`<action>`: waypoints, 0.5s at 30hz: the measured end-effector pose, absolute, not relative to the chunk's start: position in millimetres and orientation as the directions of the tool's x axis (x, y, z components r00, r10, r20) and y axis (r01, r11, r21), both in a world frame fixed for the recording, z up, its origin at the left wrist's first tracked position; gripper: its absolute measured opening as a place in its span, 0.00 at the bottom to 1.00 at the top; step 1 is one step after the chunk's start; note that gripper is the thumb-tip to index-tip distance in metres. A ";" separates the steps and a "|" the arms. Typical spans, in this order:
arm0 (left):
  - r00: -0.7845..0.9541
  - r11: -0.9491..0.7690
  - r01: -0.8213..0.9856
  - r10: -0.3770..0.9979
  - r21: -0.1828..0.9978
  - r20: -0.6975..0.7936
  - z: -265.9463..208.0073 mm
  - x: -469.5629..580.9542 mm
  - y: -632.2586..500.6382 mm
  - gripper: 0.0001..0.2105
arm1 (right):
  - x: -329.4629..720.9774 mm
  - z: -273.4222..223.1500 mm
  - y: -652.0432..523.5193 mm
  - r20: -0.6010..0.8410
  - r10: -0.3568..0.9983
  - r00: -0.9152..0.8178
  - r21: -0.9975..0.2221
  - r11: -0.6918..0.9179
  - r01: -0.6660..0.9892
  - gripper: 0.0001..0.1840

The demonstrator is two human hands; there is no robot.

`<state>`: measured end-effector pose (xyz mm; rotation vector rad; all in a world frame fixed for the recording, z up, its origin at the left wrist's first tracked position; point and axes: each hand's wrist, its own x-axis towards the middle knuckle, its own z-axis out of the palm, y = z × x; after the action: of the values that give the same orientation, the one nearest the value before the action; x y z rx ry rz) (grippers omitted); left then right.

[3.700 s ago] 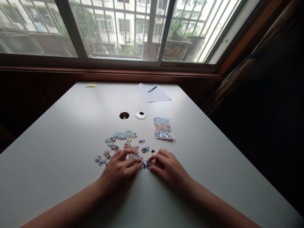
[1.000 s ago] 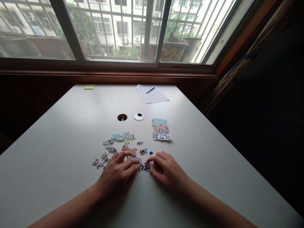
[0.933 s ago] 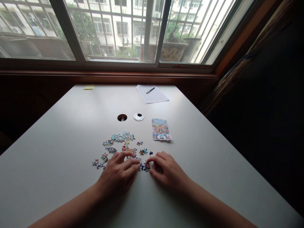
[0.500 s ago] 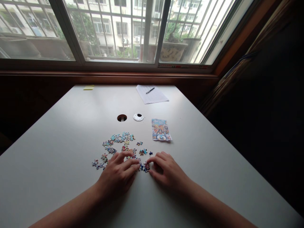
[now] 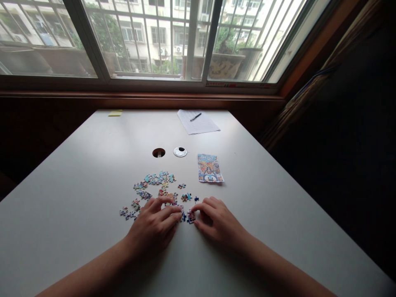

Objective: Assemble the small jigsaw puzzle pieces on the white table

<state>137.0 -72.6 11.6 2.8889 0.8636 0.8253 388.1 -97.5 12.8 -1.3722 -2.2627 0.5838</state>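
My right hand (image 5: 216, 218) pinches a small dark-edged puzzle piece (image 5: 191, 217) between thumb and forefinger, low over the table. Just left of it, my left hand (image 5: 157, 220) has bent fingers, with the fingertips closed on a puzzle piece (image 5: 183, 216) that shows only in part; its thumb is mostly hidden. Under and beyond the left hand lie several loose puzzle pieces (image 5: 159, 178), many of them light blue at the far side. A few more pieces (image 5: 186, 197) sit between the hands, and one dark blue piece (image 5: 196, 199) is near my right fingers.
A colourful picture card (image 5: 210, 168) lies beyond my right hand. Farther back are a round cable hole (image 5: 159, 153), its metal cover (image 5: 180, 152), paper sheets (image 5: 198, 126) with a pen (image 5: 196, 117), and yellow sticky notes (image 5: 115, 113). A barred window is behind the white table (image 5: 77, 173).
The view has tilted very slightly. Both hands and the puzzle pieces stay practically where they were.
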 end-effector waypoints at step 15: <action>0.640 -0.818 0.487 0.573 0.307 0.512 15.1 137.1 -73.1 0.07 | 388.8 12.6 -97.8 0.141 0.897 -0.419 -0.566 0.420 0.709 0.12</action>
<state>137.1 -73.1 15.1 2.7161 0.8827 0.9222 388.8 -97.8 12.6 -1.3659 -2.2548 0.5980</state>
